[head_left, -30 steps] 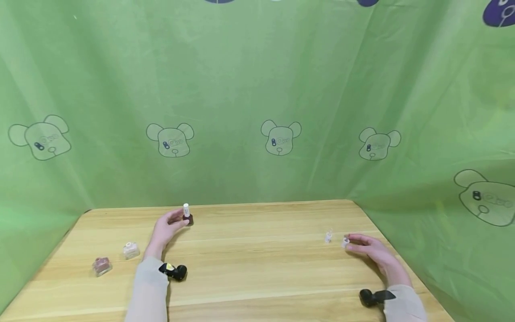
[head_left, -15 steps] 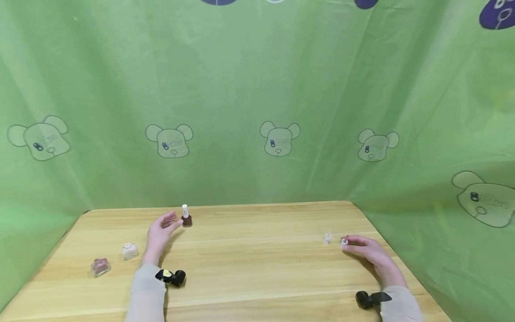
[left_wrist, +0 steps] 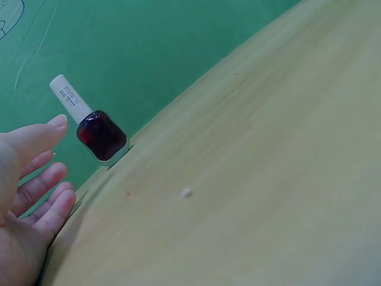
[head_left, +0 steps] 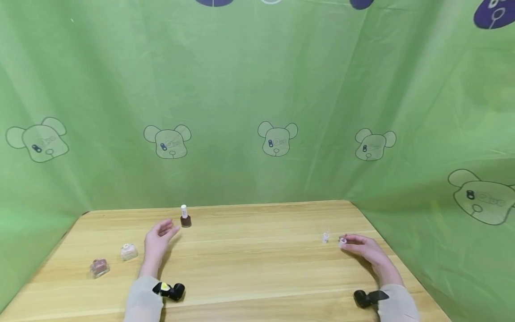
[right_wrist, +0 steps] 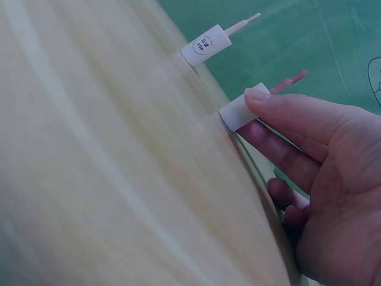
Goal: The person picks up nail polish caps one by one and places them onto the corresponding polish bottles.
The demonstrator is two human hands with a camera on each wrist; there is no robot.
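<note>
A dark red nail polish bottle [left_wrist: 102, 137] with a white cap stands upright near the table's back edge. Beside it, apart from the bottle, is my left hand [head_left: 158, 241], fingers relaxed and holding nothing. On the right side, my right hand [head_left: 370, 252] pinches a white nail polish cap [right_wrist: 243, 111] between thumb and fingers. Its pinkish brush points up, and its base is right at the tabletop. Left of that, another white cap [right_wrist: 205, 46] stands on its top with a pale brush upward.
On the table's left lie two uncapped bottles, one pinkish-mauve bottle [head_left: 99, 267] and one pale bottle [head_left: 128, 252]. Behind the wooden table [head_left: 249, 268] hangs a green curtain [head_left: 225, 89] with bear prints, which also closes in both sides.
My left hand has let go of the dark red bottle and drawn back toward the left and front. The right hand keeps its pinch on the cap, nearly still.
</note>
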